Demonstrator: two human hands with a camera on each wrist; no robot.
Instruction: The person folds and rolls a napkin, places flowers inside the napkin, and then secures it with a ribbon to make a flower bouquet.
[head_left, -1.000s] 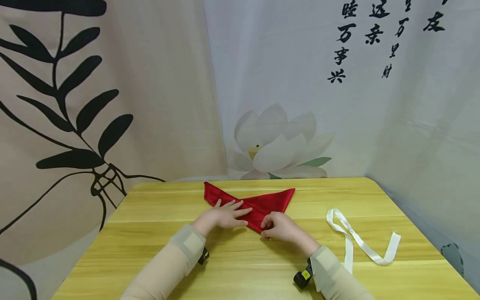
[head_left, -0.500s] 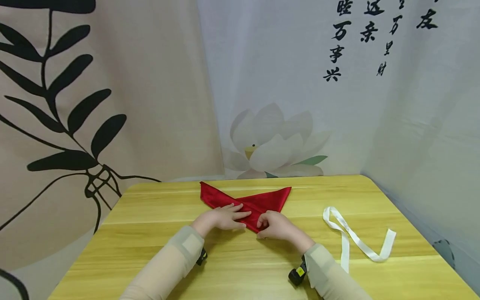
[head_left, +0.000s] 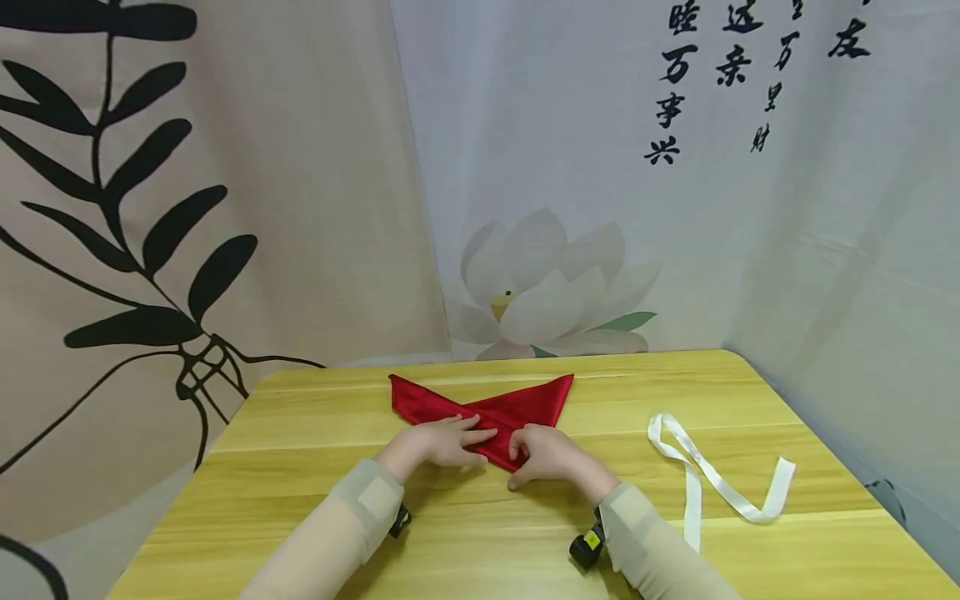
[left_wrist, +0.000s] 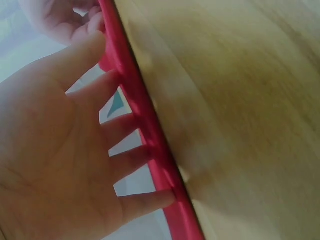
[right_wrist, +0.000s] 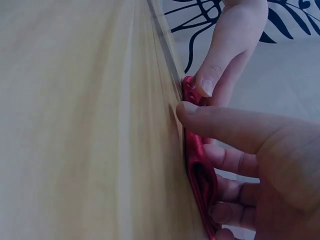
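A folded red satin cloth [head_left: 525, 408] lies near the table's far side. Its two pointed ends spread left and right, and its lower corner points toward me. The left hand [head_left: 448, 442] rests on its left part with fingers spread and straight; the left wrist view has those fingertips [left_wrist: 145, 152] along the cloth's red band. At the lower corner is the right hand [head_left: 551, 454], its fingers curled. In the right wrist view its thumb [right_wrist: 215, 121] lies at the cloth's near edge, and the bent fingers [right_wrist: 232, 160] touch the folded layers from the other side.
A loosely looped white ribbon [head_left: 738, 500] lies on the wooden table [head_left: 300, 492] to the right. Behind the far edge hangs a printed curtain [head_left: 337, 208] with leaves, a lotus and characters. Each wrist wears a small black camera [head_left: 585, 546].
The cloth has shifted slightly left and toward me, both hands moving with it. The right thumb has moved down, farther from the index finger. The ribbon stays put.
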